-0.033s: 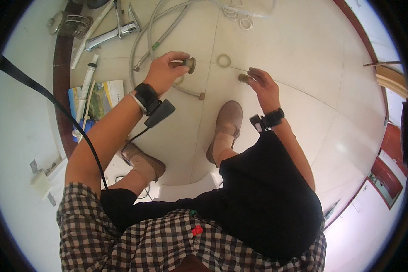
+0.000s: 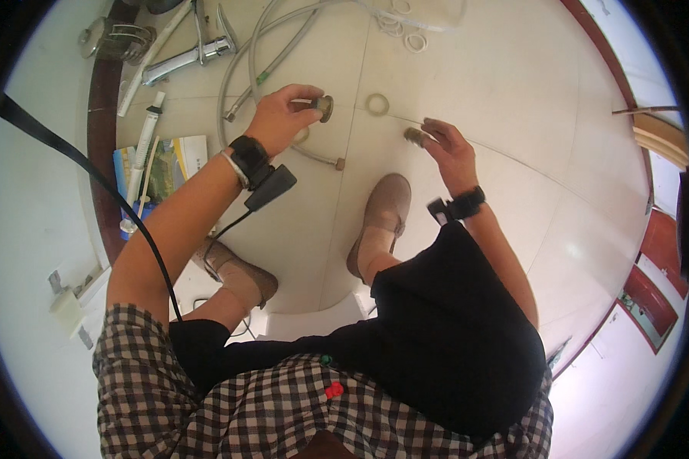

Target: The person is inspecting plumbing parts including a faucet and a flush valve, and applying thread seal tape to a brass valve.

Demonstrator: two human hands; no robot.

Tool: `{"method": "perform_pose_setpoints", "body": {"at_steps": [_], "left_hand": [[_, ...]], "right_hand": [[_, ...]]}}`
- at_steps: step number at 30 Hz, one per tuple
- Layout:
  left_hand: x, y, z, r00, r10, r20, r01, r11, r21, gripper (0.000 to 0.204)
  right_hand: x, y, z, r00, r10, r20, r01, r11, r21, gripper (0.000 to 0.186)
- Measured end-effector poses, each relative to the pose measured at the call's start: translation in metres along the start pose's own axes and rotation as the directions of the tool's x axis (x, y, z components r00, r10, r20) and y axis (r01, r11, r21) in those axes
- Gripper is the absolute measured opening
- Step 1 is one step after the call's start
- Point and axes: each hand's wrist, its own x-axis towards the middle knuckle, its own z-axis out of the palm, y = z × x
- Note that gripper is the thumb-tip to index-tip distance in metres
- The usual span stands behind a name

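Observation:
My left hand pinches a dark, round-flanged metal fitting between thumb and fingers, held above the tiled floor. A short brass-coloured threaded fitting is gripped by the fingertips of my right hand, a little to the right. On the tiles between the hands lies a pale yellowish ring washer. Another ring is partly hidden below my left hand. Beside that hand a grey flexible hose curls over the floor, ending in a metal nut.
A chrome faucet and white pipes lie at the far left. Several white rings sit at the far middle. A white tube rests on a colourful booklet. My shoes flank the near floor. A black cable crosses at left.
My right hand has shifted slightly to the right and nearer with the threaded fitting. My left hand stays almost where it was, still holding the flanged fitting.

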Motion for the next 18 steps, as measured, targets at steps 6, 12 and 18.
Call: {"method": "perform_pose_setpoints", "body": {"at_steps": [6,12,18], "left_hand": [[0.064,-0.009,-0.012,0.969,0.220,0.115,-0.248,0.856,0.453,0.042],[0.037,-0.059,-0.026,0.872,0.337,0.355,-0.486,0.505,0.713,0.052],[-0.025,-0.030,-0.072,0.782,0.056,0.620,-0.600,0.337,0.726,0.033]], "right_hand": [[-0.015,0.016,-0.049,0.965,0.247,0.092,-0.182,0.877,-0.445,0.046],[0.003,0.059,-0.017,0.877,0.473,-0.088,-0.475,0.824,-0.309,0.074],[0.063,0.033,0.028,0.975,0.219,-0.048,-0.224,0.952,-0.207,0.052]]}}
